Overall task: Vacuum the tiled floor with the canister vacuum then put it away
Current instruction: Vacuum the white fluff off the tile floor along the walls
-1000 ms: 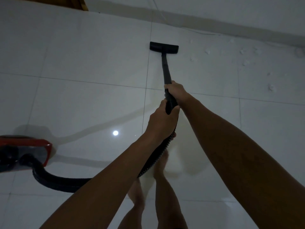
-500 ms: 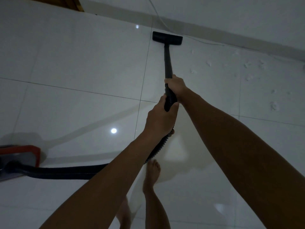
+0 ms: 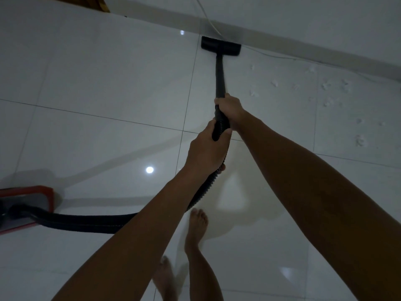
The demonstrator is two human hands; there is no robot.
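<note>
Glossy white floor tiles (image 3: 108, 83) run to a pale baseboard (image 3: 282, 43), with white debris bits (image 3: 325, 85) scattered at right. Both arms reach forward: the right hand (image 3: 230, 107) is wrapped tight round the black wand (image 3: 219, 77), the left hand (image 3: 206, 148) clenched just behind it on the ribbed hose (image 3: 86, 221). The floor nozzle (image 3: 221, 45) sits flat by the baseboard, well ahead of both grips; the red canister (image 3: 26, 205) sits at far left.

The floor nozzle (image 3: 221, 45) has advanced across the tile and now sits just beside the baseboard (image 3: 282, 41), near the thin white cable (image 3: 208, 18). The hose (image 3: 91, 221) has straightened from a curved loop into a near-level run. The red canister (image 3: 26, 208) has shifted toward the left frame edge. One bare foot (image 3: 197, 224) has stepped forward.
</note>
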